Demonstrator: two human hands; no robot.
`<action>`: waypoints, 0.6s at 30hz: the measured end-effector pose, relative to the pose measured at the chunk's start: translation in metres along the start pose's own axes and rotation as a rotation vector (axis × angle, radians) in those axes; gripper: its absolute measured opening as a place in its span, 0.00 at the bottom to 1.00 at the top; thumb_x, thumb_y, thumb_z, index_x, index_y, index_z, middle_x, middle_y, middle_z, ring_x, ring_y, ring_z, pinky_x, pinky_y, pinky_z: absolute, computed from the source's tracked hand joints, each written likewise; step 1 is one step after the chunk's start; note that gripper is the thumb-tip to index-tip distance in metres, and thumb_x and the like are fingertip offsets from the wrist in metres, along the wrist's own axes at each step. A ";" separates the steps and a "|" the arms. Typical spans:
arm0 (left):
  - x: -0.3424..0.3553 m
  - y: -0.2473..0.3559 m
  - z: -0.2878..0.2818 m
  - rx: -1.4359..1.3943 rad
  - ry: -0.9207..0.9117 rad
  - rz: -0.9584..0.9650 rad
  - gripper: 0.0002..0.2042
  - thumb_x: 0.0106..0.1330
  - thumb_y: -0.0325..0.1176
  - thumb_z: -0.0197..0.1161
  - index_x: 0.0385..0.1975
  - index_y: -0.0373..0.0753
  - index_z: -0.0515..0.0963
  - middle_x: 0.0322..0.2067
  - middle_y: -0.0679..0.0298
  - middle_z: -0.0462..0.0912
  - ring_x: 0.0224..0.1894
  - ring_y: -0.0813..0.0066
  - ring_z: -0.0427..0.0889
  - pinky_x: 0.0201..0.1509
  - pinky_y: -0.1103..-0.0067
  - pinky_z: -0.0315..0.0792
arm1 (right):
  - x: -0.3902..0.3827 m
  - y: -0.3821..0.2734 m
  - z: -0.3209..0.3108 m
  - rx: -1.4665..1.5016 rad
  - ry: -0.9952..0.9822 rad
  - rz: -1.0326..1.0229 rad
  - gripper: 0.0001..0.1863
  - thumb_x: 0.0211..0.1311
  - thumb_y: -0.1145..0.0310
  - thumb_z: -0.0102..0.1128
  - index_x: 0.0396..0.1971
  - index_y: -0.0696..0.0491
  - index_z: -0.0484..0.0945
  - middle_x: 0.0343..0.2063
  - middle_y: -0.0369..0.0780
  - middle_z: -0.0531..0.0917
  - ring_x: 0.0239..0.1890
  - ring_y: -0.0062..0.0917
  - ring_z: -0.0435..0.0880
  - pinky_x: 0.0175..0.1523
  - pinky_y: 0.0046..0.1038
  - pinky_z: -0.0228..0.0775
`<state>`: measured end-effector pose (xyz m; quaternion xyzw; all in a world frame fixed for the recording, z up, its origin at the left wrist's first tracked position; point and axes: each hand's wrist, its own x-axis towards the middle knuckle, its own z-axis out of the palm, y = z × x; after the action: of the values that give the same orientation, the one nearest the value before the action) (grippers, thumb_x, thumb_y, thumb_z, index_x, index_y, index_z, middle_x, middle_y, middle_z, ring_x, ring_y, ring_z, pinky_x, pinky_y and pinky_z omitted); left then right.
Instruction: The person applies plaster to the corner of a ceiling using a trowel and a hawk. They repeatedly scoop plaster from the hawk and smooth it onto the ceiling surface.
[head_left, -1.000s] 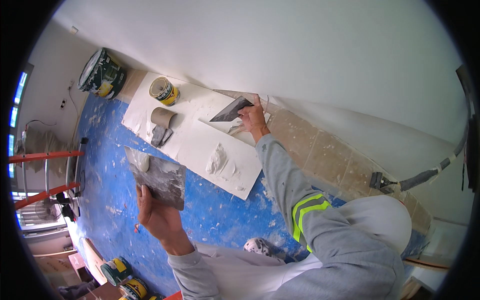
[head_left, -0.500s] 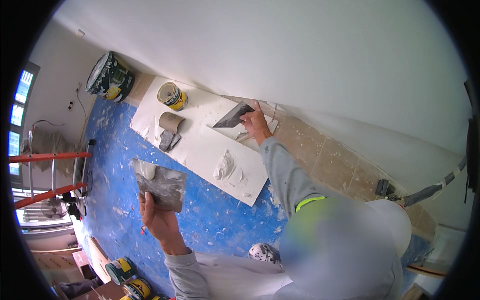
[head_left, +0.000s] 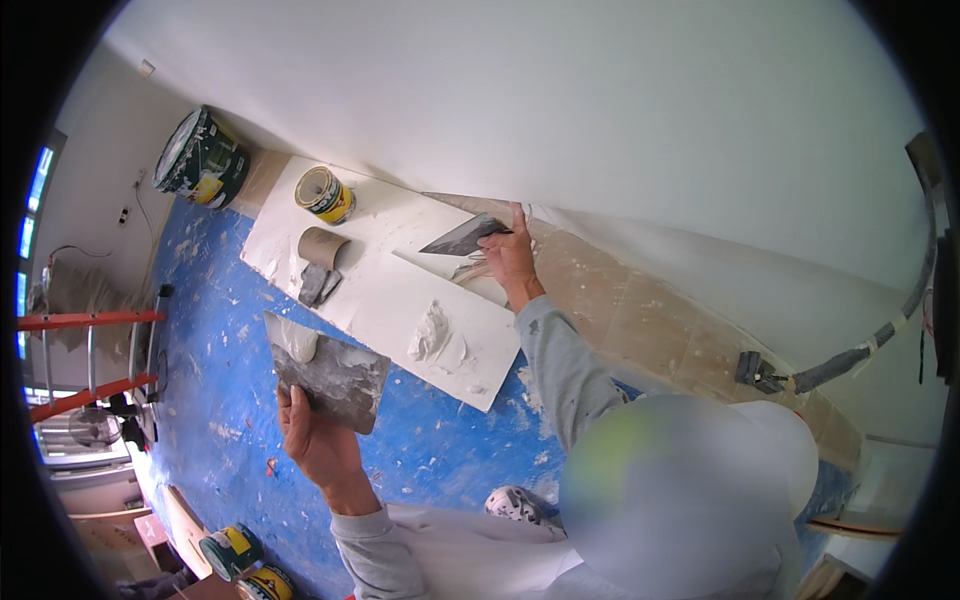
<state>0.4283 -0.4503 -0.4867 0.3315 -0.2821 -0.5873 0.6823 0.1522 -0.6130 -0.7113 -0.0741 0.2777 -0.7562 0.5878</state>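
Right now, the broad metal blade (head_left: 335, 375) sits out over the blue floor (head_left: 220, 390), clear of the board's floor-side long edge, with a dollop of white putty (head_left: 298, 341) at its far left corner. I read its long axis as running left to right, dipping toward the right. The left hand (head_left: 322, 450) is directly below it in my view and much the nearer of the two, closed on the blade's near edge, thumb and fingers clamped on it.

From the right hand (head_left: 514, 262) the broad blade lies down and to the left, well apart. That hand is closed too, pinching a dark scraper (head_left: 462, 236) whose blade reaches left, toward the dollop's side, with a wide gap between. The scraper hangs across the wall-side edge of the white board (head_left: 375, 300); whether it touches there, I cannot tell.

On the board, I have a putty heap (head_left: 430, 332) near the right-hand end, closer to the floor-side edge. Toward the other end, a grey scrap (head_left: 320, 285) lies by the floor-side edge, just beside a curved brown piece (head_left: 322, 246), and a can (head_left: 338, 203) stands near the wall-side left corner. Beyond that corner is a large dark green bucket (head_left: 215, 160).
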 end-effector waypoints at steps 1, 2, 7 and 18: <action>0.000 -0.003 0.005 -0.016 -0.020 -0.015 0.15 0.72 0.28 0.49 0.56 0.32 0.68 0.55 0.54 0.76 0.57 0.62 0.76 0.63 0.64 0.69 | 0.002 -0.006 -0.006 -0.025 -0.008 -0.020 0.56 0.36 0.95 0.51 0.72 0.48 0.49 0.45 0.47 0.75 0.34 0.27 0.77 0.35 0.29 0.76; -0.003 0.000 0.006 -0.013 -0.026 -0.017 0.15 0.72 0.28 0.49 0.56 0.32 0.67 0.55 0.54 0.75 0.57 0.62 0.76 0.63 0.64 0.69 | -0.003 -0.007 0.000 -0.014 -0.027 -0.027 0.56 0.36 0.95 0.51 0.72 0.49 0.48 0.44 0.47 0.74 0.34 0.27 0.77 0.35 0.29 0.76; -0.008 0.004 0.000 -0.003 -0.028 0.005 0.15 0.72 0.28 0.49 0.56 0.32 0.67 0.54 0.54 0.76 0.56 0.63 0.76 0.63 0.65 0.69 | -0.020 -0.019 0.012 -0.036 -0.009 -0.103 0.57 0.37 0.94 0.51 0.73 0.48 0.45 0.43 0.47 0.74 0.36 0.29 0.78 0.36 0.29 0.76; -0.011 0.003 -0.003 0.013 -0.004 0.005 0.14 0.72 0.28 0.50 0.55 0.32 0.69 0.54 0.54 0.77 0.56 0.65 0.76 0.62 0.66 0.69 | -0.003 0.009 0.023 0.017 0.014 0.008 0.59 0.36 0.95 0.51 0.74 0.47 0.42 0.45 0.47 0.74 0.37 0.31 0.77 0.40 0.32 0.75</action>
<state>0.4307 -0.4383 -0.4859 0.3339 -0.2880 -0.5843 0.6813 0.1705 -0.6188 -0.6959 -0.0629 0.2756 -0.7568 0.5893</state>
